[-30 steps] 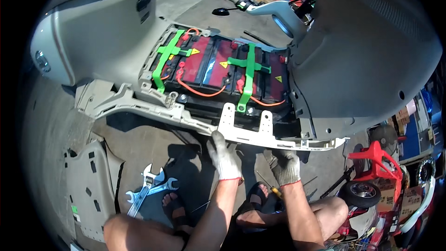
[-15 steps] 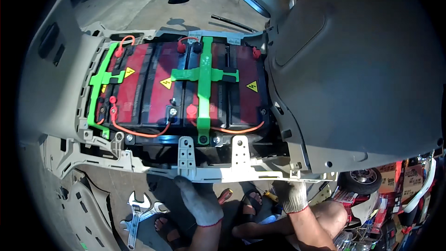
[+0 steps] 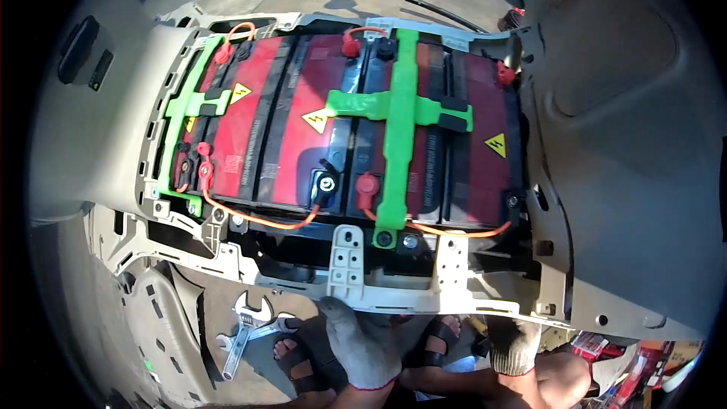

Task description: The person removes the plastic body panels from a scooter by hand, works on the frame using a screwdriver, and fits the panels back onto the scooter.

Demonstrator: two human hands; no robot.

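Observation:
My left hand [image 3: 362, 348], in a pale work glove, is closed on the near edge of the cream plastic trim frame [image 3: 409, 301]. Its thumb lies against that edge, and the other fingers are hidden. Farther right, my gloved right hand [image 3: 515, 344] reaches up under the same edge, where the frame covers its fingers. Inside the frame sits a bank of dark red and black batteries [image 3: 310, 91], with orange cables [image 3: 280, 225] joining some terminals. A bright green strap bracket [image 3: 401, 136] crosses the batteries, and a second green bracket [image 3: 177, 117] runs along their left end.
Grey scooter body panels rise at left [image 3: 113, 113] and right [image 3: 628, 174]. Two adjustable wrenches [image 3: 246, 337] lie on the ground near my sandalled feet, beside a detached grey panel [image 3: 163, 326]. A black rod [image 3: 445, 14] lies beyond the frame.
My view has shifted, so the batteries look larger and sit farther right. Both hands stay at the frame's near edge. The red-handled screwdriver between my feet is out of sight now.

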